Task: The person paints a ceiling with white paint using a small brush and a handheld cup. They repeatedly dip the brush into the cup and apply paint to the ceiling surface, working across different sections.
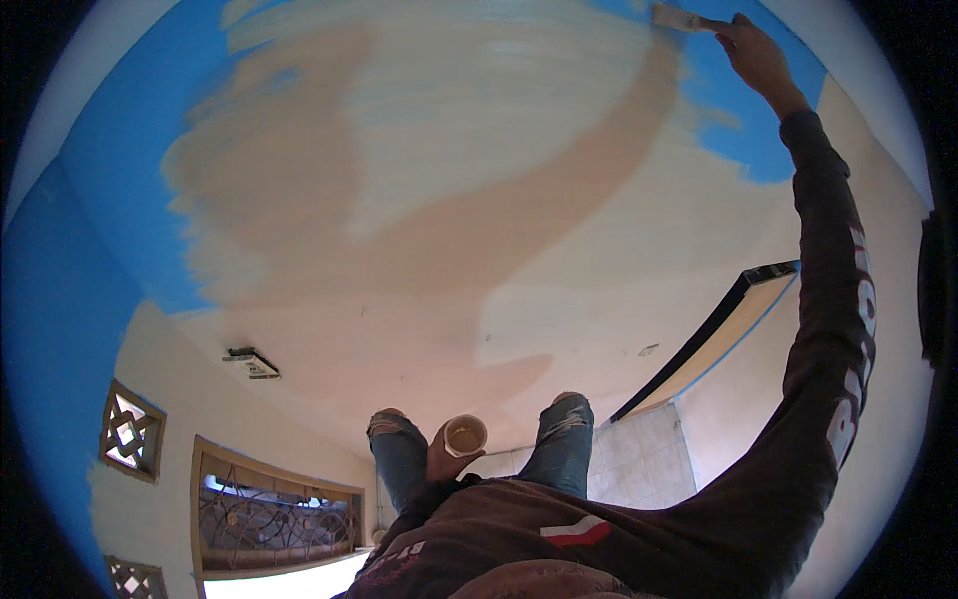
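Observation:
Up at the top right, my right hand (760,62) is closed around the handle of a paintbrush (679,18). The bristle end points left and lies against or very near the wall (559,130), where cream paint borders blue; contact is hard to make out. My right arm is stretched far up. Low in front of my body, my left hand (447,461) grips a round cup (465,436) from its left side. Light-coloured paint seems to be inside the cup. Cream paint covers the wall's middle, and a patch of blue (743,130) shows beneath the brush.
Blue paint (70,270) spreads over the left side. A switch plate (251,362) is fixed low on the wall. At the right is a dark-edged doorway or panel (689,339). Lower left are a grilled window (279,514) and a lattice vent (132,432).

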{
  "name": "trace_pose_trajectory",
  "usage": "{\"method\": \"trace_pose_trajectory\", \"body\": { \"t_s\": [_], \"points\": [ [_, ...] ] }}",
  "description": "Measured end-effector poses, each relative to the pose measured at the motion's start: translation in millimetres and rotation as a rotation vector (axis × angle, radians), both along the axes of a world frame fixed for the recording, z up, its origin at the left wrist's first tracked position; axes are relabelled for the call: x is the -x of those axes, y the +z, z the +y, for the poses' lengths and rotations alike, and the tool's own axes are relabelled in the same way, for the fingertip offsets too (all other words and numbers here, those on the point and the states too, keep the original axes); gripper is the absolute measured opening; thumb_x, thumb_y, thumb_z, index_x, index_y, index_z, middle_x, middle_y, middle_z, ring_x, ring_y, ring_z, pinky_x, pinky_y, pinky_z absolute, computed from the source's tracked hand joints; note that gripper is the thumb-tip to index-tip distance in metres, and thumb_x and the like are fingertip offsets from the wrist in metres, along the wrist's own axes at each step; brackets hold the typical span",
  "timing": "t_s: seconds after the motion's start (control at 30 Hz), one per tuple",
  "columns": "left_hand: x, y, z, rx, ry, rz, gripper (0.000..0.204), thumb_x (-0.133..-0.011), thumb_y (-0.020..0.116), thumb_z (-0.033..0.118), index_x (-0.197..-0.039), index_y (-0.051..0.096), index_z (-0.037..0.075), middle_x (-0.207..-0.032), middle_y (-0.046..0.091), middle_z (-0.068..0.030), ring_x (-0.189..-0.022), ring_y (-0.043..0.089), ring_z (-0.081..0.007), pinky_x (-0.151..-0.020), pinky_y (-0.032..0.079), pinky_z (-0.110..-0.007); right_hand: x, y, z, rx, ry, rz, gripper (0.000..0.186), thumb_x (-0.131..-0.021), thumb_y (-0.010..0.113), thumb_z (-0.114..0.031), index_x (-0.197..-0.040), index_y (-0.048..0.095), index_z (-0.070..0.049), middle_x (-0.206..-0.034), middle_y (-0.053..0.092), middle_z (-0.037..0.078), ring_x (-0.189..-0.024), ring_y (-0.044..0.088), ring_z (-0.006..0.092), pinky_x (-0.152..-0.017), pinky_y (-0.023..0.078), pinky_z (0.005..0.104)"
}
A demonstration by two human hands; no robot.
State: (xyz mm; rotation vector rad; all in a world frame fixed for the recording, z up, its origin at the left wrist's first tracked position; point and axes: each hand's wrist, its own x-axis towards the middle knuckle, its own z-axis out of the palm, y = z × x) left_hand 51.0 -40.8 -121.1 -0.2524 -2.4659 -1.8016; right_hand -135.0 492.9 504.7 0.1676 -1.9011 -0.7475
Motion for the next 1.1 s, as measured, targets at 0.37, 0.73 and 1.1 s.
{"method": "trace_pose_trajectory", "body": {
  "t_s": [0.37, 0.73, 1.1],
  "points": [
    [-0.2, -29.0, -7.8, -0.007, 0.023, -0.03, 0.083, -0.061, 0.097, 0.026, -0.129, 0.055, 0.003, -0.121, 0.067, -0.0153, -0.112, 0.065, -0.027, -0.095, 0.054, -0.04, 29.0, -21.8, 85.4, 0.222, -0.016, 0.328, 0.022, -0.093, 0.054, -0.015, -0.101, 0.069, -0.002, -0.081, 0.064, 0.019, -0.078, 0.063, 0.04, -0.07, 0.051, 0.0504],
    [14.8, -50.0, -2.7, -0.045, 0.013, -0.001, 0.084, -0.06, 0.098, 0.026, -0.129, 0.055, 0.002, -0.119, 0.067, -0.0149, -0.11, 0.066, -0.0274, -0.095, 0.055, -0.04, 81.9, -30.2, -94.6, 0.212, 0.298, 0.315, 0.015, -0.077, 0.059, -0.009, -0.086, 0.062, 0.002, -0.085, 0.063, 0.022, -0.083, 0.059, 0.0388, -0.077, 0.047, 0.0478],
    [9.8, -57.7, -7.5, -0.031, 0.032, 0.033, 0.087, -0.058, 0.098, 0.029, -0.129, 0.056, 0.003, -0.12, 0.068, -0.016, -0.112, 0.065, -0.028, -0.095, 0.054, -0.041, 68.8, -20.2, -277.4, 0.111, 0.445, 0.334, 0.008, -0.082, 0.055, -0.006, -0.079, 0.06, 0.0, -0.083, 0.06, 0.02, -0.082, 0.059, 0.0342, -0.074, 0.047, 0.0433]
  ]
}}
